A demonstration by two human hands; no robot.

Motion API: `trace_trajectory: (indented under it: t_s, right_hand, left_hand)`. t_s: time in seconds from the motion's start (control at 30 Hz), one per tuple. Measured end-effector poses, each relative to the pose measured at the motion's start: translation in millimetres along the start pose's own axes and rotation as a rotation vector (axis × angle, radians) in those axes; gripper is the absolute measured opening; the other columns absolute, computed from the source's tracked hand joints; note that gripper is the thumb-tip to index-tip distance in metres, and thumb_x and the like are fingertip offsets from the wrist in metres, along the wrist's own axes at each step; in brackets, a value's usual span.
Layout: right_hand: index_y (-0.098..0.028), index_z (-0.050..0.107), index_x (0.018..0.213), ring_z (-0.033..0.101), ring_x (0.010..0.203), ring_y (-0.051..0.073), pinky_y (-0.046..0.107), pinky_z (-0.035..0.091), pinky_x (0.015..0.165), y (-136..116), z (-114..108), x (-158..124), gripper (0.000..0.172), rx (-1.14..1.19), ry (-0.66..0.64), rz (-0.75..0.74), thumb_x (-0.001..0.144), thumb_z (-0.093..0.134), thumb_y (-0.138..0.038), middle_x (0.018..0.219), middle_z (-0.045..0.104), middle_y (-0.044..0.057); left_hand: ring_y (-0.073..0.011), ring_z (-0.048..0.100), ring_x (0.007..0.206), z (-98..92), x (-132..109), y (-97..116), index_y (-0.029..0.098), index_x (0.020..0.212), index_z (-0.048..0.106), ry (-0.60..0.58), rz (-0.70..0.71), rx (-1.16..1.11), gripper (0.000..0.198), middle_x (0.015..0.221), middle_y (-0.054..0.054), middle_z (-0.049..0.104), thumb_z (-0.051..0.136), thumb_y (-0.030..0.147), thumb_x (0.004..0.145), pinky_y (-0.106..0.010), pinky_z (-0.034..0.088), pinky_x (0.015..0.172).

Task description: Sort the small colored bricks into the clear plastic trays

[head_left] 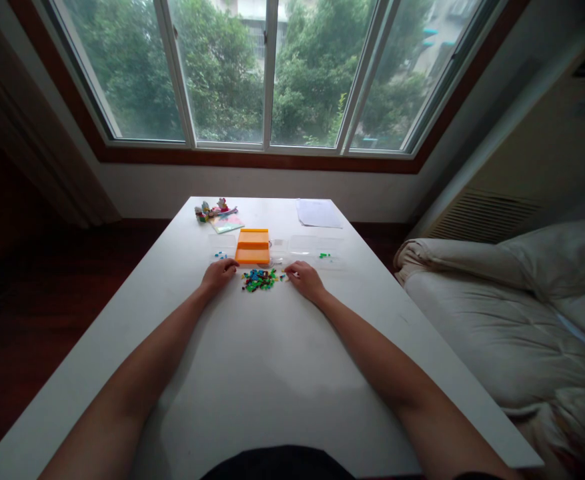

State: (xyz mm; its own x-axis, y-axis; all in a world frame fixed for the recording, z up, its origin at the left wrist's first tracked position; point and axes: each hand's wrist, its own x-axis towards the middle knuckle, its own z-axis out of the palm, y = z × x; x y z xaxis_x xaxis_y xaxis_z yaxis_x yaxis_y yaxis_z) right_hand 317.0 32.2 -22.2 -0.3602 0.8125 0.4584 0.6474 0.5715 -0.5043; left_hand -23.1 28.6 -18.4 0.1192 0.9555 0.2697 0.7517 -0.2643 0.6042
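A small heap of building bricks (pixel 259 280), mostly green and blue with some dark and yellow ones, lies on the white table between my hands. My left hand (pixel 218 273) rests left of the heap, its fingers curled together near the front left corner of the orange box (pixel 253 246); whatever it may hold is too small to make out. At the heap's right edge my right hand (pixel 305 278) has its fingertips drawn into a pinch beside a few loose pieces, and I cannot make out anything in it.
Clear plastic trays flank the orange box: the left tray (pixel 221 241) has a few blue pieces (pixel 220 255), the right tray (pixel 317 242) some green pieces (pixel 325 255). Farther back are small figures (pixel 215 209), a coloured leaflet (pixel 227 223) and white papers (pixel 319 213). A sofa (pixel 502 320) stands right.
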Motion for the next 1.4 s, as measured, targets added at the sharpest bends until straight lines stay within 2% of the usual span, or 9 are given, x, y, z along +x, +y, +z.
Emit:
trace_trajectory:
  t_s: [0.1, 0.23, 0.53, 0.8, 0.97, 1.17, 1.4]
  right_hand:
    - [-0.024, 0.072, 0.099, 0.058, 0.098, 0.020, 0.031, 0.046, 0.087, -7.5, 1.4, -1.0, 0.017, -0.114, -0.051, 0.010, 0.089, 0.060, -0.017, 0.098, 0.067, 0.006]
    - [-0.024, 0.072, 0.097, 0.056, 0.095, 0.020, 0.030, 0.045, 0.085, -9.2, 0.1, 0.4, 0.014, -0.165, -0.064, 0.046, 0.090, 0.061, -0.019, 0.095, 0.065, 0.005]
    - [-0.023, 0.074, 0.091, 0.055, 0.086, 0.019, 0.029, 0.043, 0.080, -0.1, 2.3, 4.6, 0.011, -0.044, -0.056, 0.052, 0.087, 0.064, -0.018, 0.085, 0.064, 0.004]
    - [-0.024, 0.074, 0.087, 0.055, 0.089, 0.020, 0.031, 0.045, 0.081, -0.1, 3.9, 2.8, 0.012, -0.046, -0.060, 0.002, 0.085, 0.065, -0.016, 0.088, 0.063, 0.005]
    - [-0.022, 0.071, 0.085, 0.056, 0.088, 0.020, 0.030, 0.044, 0.080, -0.9, 3.9, 2.9, 0.010, -0.060, -0.025, 0.005, 0.085, 0.062, -0.017, 0.085, 0.065, 0.005]
    - [-0.022, 0.067, 0.086, 0.058, 0.070, 0.015, 0.027, 0.044, 0.070, 0.3, -0.9, 1.3, 0.010, 0.032, 0.057, 0.104, 0.084, 0.058, -0.021, 0.078, 0.067, 0.000]
    - [-0.022, 0.066, 0.083, 0.057, 0.064, 0.015, 0.027, 0.043, 0.066, -0.5, -8.0, 0.1, 0.012, 0.109, 0.160, 0.200, 0.082, 0.057, -0.030, 0.072, 0.066, -0.001]
  left_hand:
    - [-0.0190, 0.064, 0.082, -0.5, -0.8, 0.9, 0.024, 0.103, 0.074, -0.003, -0.006, 0.013, 0.029, 0.091, -0.002, 0.073, 0.051, 0.031, 0.086, -0.028, 0.046, 0.074]
    - [-0.0193, 0.063, 0.082, -0.4, -0.9, 1.9, 0.025, 0.102, 0.074, -0.002, 0.008, 0.028, 0.029, 0.091, -0.002, 0.073, 0.051, 0.033, 0.086, -0.028, 0.046, 0.074]
    - [-0.0194, 0.064, 0.082, -0.6, -0.9, 4.4, 0.025, 0.100, 0.074, -0.002, 0.011, 0.038, 0.027, 0.092, -0.002, 0.073, 0.052, 0.032, 0.086, -0.028, 0.046, 0.071]
    - [-0.0196, 0.064, 0.084, -1.5, -2.2, 7.0, 0.025, 0.099, 0.075, -0.001, 0.034, 0.040, 0.026, 0.094, -0.003, 0.073, 0.054, 0.029, 0.085, -0.029, 0.048, 0.075]
    - [-0.0177, 0.060, 0.081, 0.1, -5.0, 11.1, 0.023, 0.100, 0.075, -0.035, 0.157, 0.050, 0.027, 0.097, -0.005, 0.068, 0.053, 0.024, 0.086, -0.029, 0.048, 0.076]
    - [-0.0155, 0.057, 0.078, 1.5, -7.9, 18.0, 0.025, 0.095, 0.078, -0.067, 0.257, 0.047, 0.027, 0.095, -0.005, 0.063, 0.052, 0.023, 0.088, -0.028, 0.048, 0.075]
    - [-0.0174, 0.058, 0.084, 0.2, -9.9, 22.3, 0.024, 0.091, 0.077, -0.072, 0.264, 0.096, 0.020, 0.097, -0.006, 0.062, 0.057, 0.027, 0.087, -0.029, 0.049, 0.077]
